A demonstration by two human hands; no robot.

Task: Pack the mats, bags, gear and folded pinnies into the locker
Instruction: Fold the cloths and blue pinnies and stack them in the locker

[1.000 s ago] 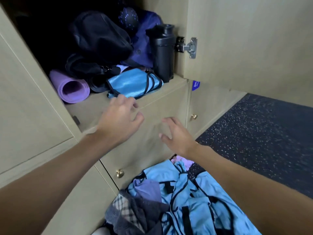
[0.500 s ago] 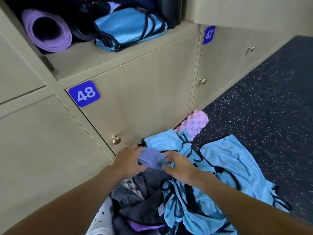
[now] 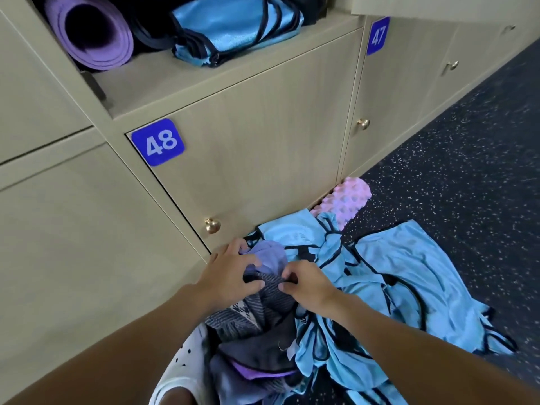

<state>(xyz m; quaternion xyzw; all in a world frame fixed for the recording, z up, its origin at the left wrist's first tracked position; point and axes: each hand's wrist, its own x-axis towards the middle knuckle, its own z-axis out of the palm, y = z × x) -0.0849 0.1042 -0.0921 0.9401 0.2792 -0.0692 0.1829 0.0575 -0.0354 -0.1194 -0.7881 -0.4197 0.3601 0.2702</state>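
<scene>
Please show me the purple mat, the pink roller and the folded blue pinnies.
purple mat (image 3: 117,52): head view, its spiral end.
pink roller (image 3: 349,200): head view, its knobbed side.
folded blue pinnies (image 3: 233,24): head view, the top fold.

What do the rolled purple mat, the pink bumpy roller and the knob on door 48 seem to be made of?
The rolled purple mat is probably soft foam with a matte finish: thick layers show in the spiral at its end. The pink bumpy roller is likely foam or soft plastic, also matte, with moulded bumps. The knob looks like polished, gold-coloured metal: it shows bright highlights.
</scene>
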